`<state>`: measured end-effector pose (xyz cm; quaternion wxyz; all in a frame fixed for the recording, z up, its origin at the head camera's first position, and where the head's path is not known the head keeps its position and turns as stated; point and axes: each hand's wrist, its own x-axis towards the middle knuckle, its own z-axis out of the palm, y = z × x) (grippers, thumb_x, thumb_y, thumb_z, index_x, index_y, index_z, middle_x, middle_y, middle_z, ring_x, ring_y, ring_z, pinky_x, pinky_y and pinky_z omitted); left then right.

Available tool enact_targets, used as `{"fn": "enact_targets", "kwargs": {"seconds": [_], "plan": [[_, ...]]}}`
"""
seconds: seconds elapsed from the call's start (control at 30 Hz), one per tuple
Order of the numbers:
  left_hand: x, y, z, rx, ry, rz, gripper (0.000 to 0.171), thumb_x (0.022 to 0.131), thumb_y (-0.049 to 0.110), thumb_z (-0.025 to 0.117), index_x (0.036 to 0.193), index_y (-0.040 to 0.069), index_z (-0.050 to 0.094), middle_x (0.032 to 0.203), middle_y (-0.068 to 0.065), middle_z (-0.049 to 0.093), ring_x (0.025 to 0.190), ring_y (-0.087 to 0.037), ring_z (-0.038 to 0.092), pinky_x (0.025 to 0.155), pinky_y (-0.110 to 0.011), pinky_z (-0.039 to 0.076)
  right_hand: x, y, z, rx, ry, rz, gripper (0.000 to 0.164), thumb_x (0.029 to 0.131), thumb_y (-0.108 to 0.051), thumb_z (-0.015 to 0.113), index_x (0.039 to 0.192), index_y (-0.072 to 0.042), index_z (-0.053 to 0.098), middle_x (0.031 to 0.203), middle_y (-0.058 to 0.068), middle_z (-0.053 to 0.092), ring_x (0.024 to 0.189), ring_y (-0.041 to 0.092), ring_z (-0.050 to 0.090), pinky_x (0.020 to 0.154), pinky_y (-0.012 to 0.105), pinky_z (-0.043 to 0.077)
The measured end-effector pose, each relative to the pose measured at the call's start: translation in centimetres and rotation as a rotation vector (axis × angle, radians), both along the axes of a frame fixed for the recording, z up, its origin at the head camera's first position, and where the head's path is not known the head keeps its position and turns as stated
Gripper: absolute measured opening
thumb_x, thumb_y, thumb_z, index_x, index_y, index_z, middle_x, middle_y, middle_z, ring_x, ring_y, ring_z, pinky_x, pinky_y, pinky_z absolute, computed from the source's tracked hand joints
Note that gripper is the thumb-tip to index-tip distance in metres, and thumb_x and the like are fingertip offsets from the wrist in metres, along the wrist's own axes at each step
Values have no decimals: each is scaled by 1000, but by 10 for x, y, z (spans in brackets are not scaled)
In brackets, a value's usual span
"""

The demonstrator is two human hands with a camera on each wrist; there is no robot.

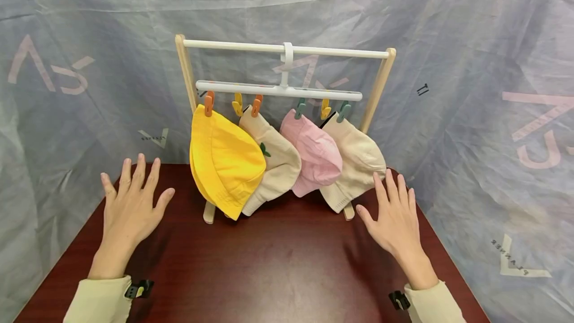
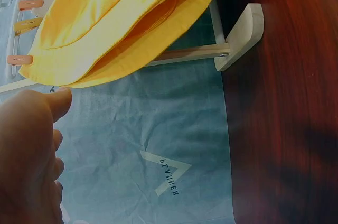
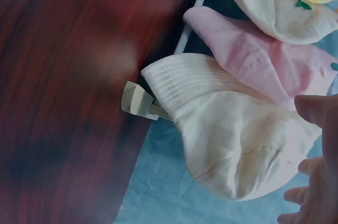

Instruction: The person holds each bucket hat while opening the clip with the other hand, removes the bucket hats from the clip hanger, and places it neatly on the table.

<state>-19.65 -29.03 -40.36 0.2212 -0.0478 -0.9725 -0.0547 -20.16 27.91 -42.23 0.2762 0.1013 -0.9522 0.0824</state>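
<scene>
Four hats is more than I number, so: several bucket hats hang by clothespins from a white hanger bar [image 1: 278,89]. Leftmost is a yellow hat [image 1: 226,158], then a cream hat [image 1: 280,163] with a green leaf, a pink hat [image 1: 314,156] and another cream hat [image 1: 354,158]. My left hand [image 1: 132,208] is held with fingers spread, left of the yellow hat and apart from it. My right hand [image 1: 394,218] has its fingers extended near the right cream hat; whether it touches cannot be told. Both hands hold nothing.
A wooden rack with a white top rail [image 1: 237,45] carries the hanger by its hook [image 1: 288,56]. Its feet [image 1: 209,212] stand on a dark red table [image 1: 287,263]. Grey printed cloth [image 1: 475,153] surrounds the table on the back and sides.
</scene>
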Motion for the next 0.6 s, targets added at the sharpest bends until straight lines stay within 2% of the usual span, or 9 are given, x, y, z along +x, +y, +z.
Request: {"fn": "enact_targets", "kwargs": {"seconds": [0.3,0.6], "plan": [[-5,1,3,16,10,-11,79,99,51,47,158,18,7,163,-11,-6,147,-29,-20,106,-63,-24,-6,-10,11,-29,36,36,84,88,-51,63,156,-18,25,158,18,24,149,37,11,117,58,9],[-5,3,5,70,51,-54,77,100,47,49,158,17,8,163,-13,1,149,-30,-12,111,-62,-17,-12,-19,19,-41,33,58,82,88,-51,62,155,-17,28,159,17,23,148,37,12,117,57,11]]}}
